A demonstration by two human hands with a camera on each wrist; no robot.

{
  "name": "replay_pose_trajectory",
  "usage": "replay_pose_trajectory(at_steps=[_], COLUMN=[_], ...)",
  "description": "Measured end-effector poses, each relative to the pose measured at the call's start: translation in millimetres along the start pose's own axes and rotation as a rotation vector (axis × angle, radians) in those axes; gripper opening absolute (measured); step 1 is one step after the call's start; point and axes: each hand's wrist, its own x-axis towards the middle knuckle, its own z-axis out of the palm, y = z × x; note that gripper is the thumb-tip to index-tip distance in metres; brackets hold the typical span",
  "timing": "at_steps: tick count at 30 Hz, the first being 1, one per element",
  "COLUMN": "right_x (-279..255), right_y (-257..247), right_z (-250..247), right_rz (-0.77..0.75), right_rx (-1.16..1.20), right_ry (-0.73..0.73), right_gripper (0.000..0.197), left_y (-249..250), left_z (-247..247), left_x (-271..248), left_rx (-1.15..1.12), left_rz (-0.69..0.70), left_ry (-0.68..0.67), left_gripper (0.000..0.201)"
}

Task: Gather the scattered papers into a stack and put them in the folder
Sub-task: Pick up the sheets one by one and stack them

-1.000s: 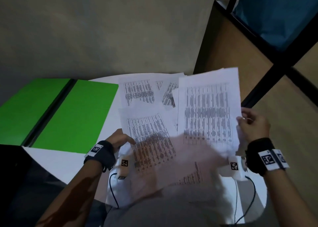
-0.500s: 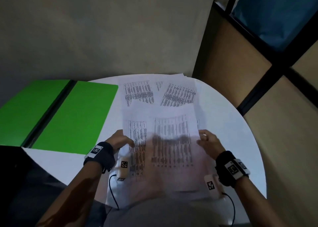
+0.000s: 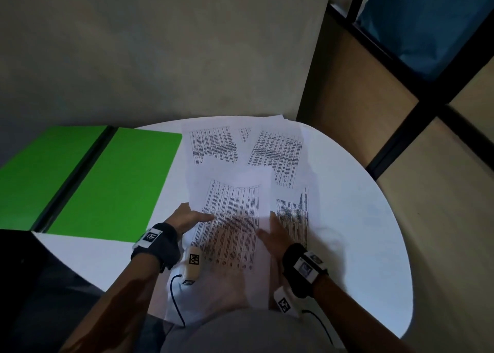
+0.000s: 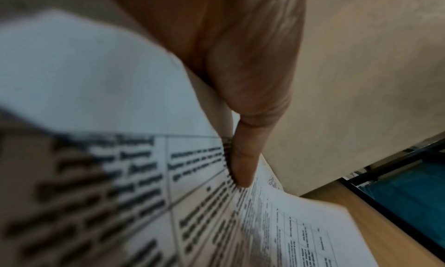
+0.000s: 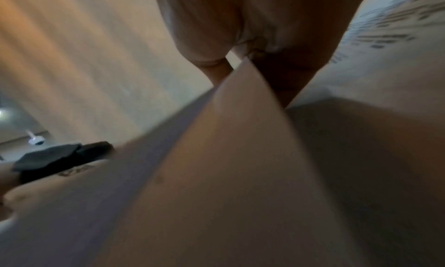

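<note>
A green folder (image 3: 115, 181) lies open on the left of the round white table (image 3: 361, 219). I hold a small stack of printed papers (image 3: 235, 219) between both hands at the near edge. My left hand (image 3: 197, 215) pinches its left edge, the thumb (image 4: 243, 157) lying on the printed face (image 4: 120, 118). At the stack's right edge, my right hand (image 3: 267, 224) grips the top sheet (image 5: 240, 157), whose edge runs between thumb and fingers. More sheets lie flat behind: one at the back middle (image 3: 211, 146), one at the back right (image 3: 278, 154), one to the right (image 3: 294, 213).
A grey wall rises just behind the table. To the right stands a wooden partition with a black frame (image 3: 401, 138) and blue panels (image 3: 427, 18). The folder's left half overhangs the table edge. My lap is under the near end of the stack.
My right hand has carried its raised sheet leftward and down onto the sheet in my left hand. That uncovered the papers at the back right. The left hand has stayed put.
</note>
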Motion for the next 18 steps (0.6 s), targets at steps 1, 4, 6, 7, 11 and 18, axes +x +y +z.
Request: replay_pose_trajectory(at_steps=[1,4,6,7,11,18], right_x=[-1,6,13,15,25,54], right_y=[-2,1,6,8,19,18], right_z=[2,-4,-16,-24,-72,-87], right_rz=[0.023,-0.007,-0.081,-0.096,0.091,0.297], right_rx=[-0.030,-0.110,-0.113,-0.099,-0.210,-0.365], right_ry=[-0.047,-0.094,0.072,0.232,0.624,0.485], right_gripper=[0.069,0.068,0.054,0.040,0.053,0.093], left_y=[-14,-7,6,3,0,1], left_z=[-5,-3,7,7,6,-11], left_x=[17,14,-4,1,6,6], left_rx=[0.017,0.021,-0.002,-0.025,-0.097,-0.021], left_rz=[-0.004,-0.025,-0.031,-0.021,0.006,0.104], left_ry=[0.000,0.027,0.075,0.079,0.168,0.275], left_gripper=[0.124,0.131,0.111,0.104,0.090,0.027])
